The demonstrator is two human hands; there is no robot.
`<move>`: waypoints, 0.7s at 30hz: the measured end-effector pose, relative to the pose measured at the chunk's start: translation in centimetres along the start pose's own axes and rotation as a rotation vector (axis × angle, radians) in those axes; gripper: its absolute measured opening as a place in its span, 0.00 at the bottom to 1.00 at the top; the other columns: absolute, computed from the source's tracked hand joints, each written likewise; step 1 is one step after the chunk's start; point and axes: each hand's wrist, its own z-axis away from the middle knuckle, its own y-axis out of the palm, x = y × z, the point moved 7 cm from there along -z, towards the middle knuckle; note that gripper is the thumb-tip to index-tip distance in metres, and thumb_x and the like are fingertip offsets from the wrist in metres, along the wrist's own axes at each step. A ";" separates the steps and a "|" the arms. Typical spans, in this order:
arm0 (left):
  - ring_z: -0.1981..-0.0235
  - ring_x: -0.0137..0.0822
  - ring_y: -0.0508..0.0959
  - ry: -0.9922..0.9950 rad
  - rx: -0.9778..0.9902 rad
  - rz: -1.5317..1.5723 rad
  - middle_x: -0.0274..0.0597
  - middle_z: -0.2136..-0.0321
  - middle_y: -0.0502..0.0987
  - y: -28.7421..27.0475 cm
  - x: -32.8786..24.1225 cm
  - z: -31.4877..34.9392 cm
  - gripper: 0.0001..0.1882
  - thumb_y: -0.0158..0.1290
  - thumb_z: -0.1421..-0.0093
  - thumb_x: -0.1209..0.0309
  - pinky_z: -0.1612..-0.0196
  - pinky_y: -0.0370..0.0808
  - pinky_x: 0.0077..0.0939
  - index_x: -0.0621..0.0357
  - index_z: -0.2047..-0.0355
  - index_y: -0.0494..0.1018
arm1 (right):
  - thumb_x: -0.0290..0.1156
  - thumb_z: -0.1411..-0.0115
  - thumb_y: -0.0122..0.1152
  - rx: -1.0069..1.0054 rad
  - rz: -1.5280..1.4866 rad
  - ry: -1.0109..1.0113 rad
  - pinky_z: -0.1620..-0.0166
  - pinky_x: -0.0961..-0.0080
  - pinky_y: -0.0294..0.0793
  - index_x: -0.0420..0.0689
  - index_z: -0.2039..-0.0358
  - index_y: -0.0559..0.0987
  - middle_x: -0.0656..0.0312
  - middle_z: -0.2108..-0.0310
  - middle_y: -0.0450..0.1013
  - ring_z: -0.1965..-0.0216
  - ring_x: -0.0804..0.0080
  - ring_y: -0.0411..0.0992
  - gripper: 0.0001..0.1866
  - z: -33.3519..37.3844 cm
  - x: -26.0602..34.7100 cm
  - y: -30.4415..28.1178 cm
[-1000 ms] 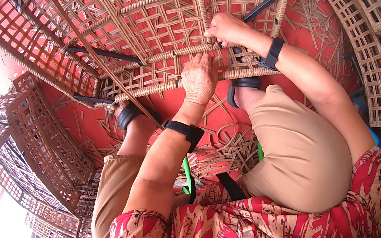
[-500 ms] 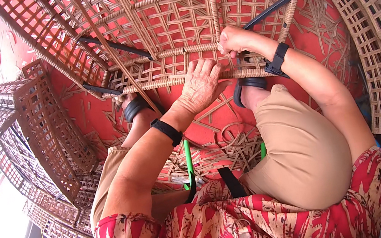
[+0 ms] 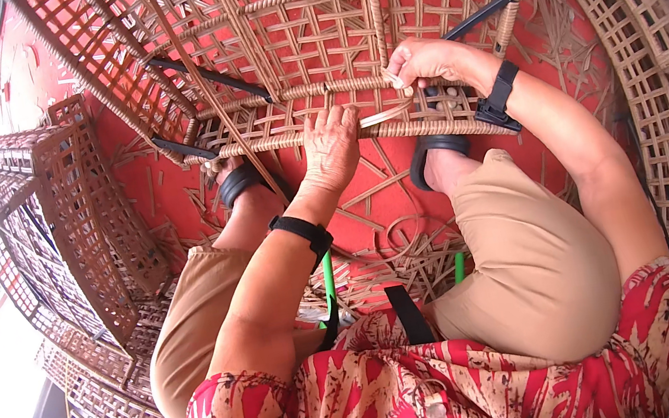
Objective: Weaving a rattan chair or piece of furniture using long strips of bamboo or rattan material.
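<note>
A large wicker basket frame (image 3: 305,23) with an open weave stands in front of me between my feet. My left hand (image 3: 330,150) is closed over its near wrapped rim (image 3: 267,143), fingertips on the far side. A pale flat wicker strip (image 3: 383,116) runs from beside those fingers along the rim and bends up toward my right hand (image 3: 427,61). My right hand pinches the strip's end just above the basket's lower crossbar (image 3: 345,85). The tips of my left fingers are partly hidden behind the rim.
Woven pieces are stacked at the left (image 3: 83,222) and woven panels (image 3: 637,73) lean at the right. A long brown cane (image 3: 205,81) slants across the basket. Dark struts (image 3: 213,79) brace its corners. Wicker scraps (image 3: 400,264) litter the red floor (image 3: 352,206).
My left hand has slid left along the rim, baring the pale strip. My right hand has shifted slightly up and right. The basket has moved a little to the right.
</note>
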 end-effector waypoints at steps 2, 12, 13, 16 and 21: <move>0.58 0.43 0.73 -0.031 -0.074 0.034 0.42 0.64 0.74 -0.5 0.0 0.1 0.22 0.53 0.48 0.75 0.52 0.66 0.43 0.53 0.51 0.68 | 0.23 0.54 0.65 0.020 0.054 0.038 0.78 0.83 0.67 0.41 0.70 0.78 0.66 0.77 0.74 0.76 0.78 0.72 0.08 0.3 0.8 0.1; 0.59 0.44 0.73 -0.099 -0.288 0.156 0.41 0.62 0.75 -4.7 -0.4 2.8 0.21 0.51 0.52 0.79 0.53 0.63 0.41 0.53 0.55 0.70 | 0.17 0.46 0.56 0.004 0.095 0.171 0.75 0.82 0.75 0.39 0.62 0.80 0.59 0.67 0.75 0.76 0.74 0.73 0.11 4.4 7.1 2.9; 0.58 0.43 0.73 -0.126 -0.275 0.214 0.41 0.61 0.75 -5.2 0.0 3.2 0.23 0.50 0.53 0.81 0.51 0.62 0.41 0.52 0.54 0.70 | 0.16 0.47 0.56 0.006 0.031 0.152 0.73 0.81 0.75 0.37 0.61 0.79 0.57 0.68 0.76 0.73 0.72 0.74 0.12 5.0 7.8 3.3; 0.58 0.43 0.74 -0.106 -0.335 0.299 0.41 0.63 0.76 -8.3 0.3 5.0 0.28 0.51 0.54 0.84 0.50 0.62 0.39 0.53 0.51 0.67 | 0.15 0.48 0.57 0.018 -0.052 0.159 0.69 0.81 0.76 0.35 0.60 0.78 0.55 0.68 0.77 0.69 0.71 0.77 0.13 7.6 9.7 5.0; 0.60 0.44 0.73 0.003 -0.384 0.216 0.40 0.70 0.74 -12.3 2.0 7.1 0.16 0.51 0.53 0.81 0.50 0.64 0.38 0.51 0.64 0.76 | 0.14 0.50 0.58 0.138 0.043 0.068 0.69 0.81 0.77 0.32 0.58 0.77 0.55 0.67 0.76 0.70 0.73 0.76 0.16 10.4 12.3 9.4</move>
